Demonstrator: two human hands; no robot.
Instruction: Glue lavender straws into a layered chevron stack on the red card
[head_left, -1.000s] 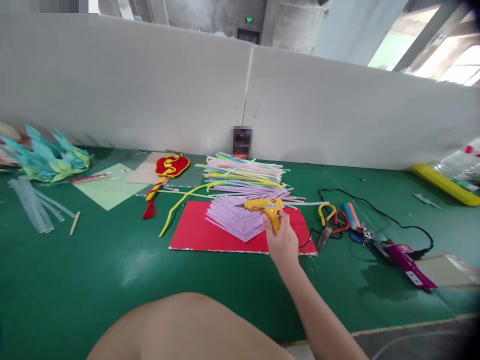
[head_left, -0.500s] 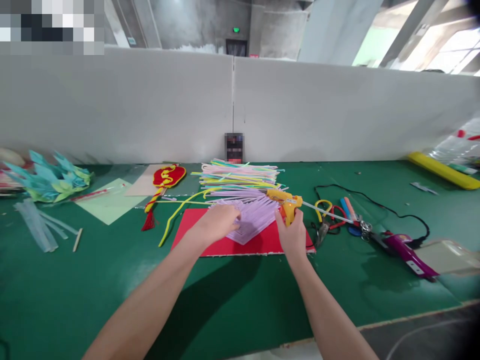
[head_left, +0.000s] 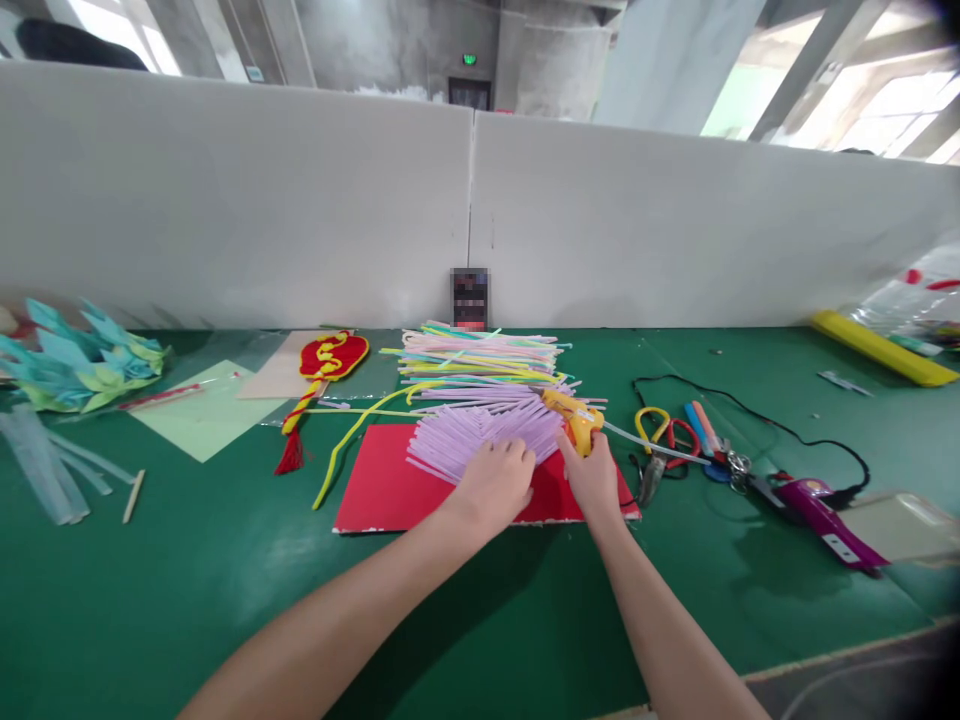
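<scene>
My left hand (head_left: pixel 496 484) is closed, its fingers curled over the lower part of a fan of purple pipe cleaners (head_left: pixel 448 440). The fan is laid out in V-shaped rows on a red board (head_left: pixel 382 480), and the hand hides its lower tip. In my right hand (head_left: pixel 594 472) is a yellow hot glue gun (head_left: pixel 574 412), with a pale glue stick out of its back and its nozzle at the fan's upper right edge. Behind lies a heap of loose pipe cleaners (head_left: pixel 480 355) in pink, yellow, green and purple.
A red and yellow tasselled fan (head_left: pixel 334 357), a pale green sheet (head_left: pixel 202 415) and blue-green paper leaves (head_left: pixel 90 355) lie left. To the right are pliers (head_left: pixel 652 470), red-handled scissors (head_left: pixel 682 440), a purple corded tool (head_left: pixel 829 525) and a yellow bar (head_left: pixel 885 350). A white partition (head_left: pixel 262 210) stands behind.
My left hand has moved right and nearer to me, from the fan's left side to its lower part. My right hand still grips the glue gun. The view has shifted slightly.
</scene>
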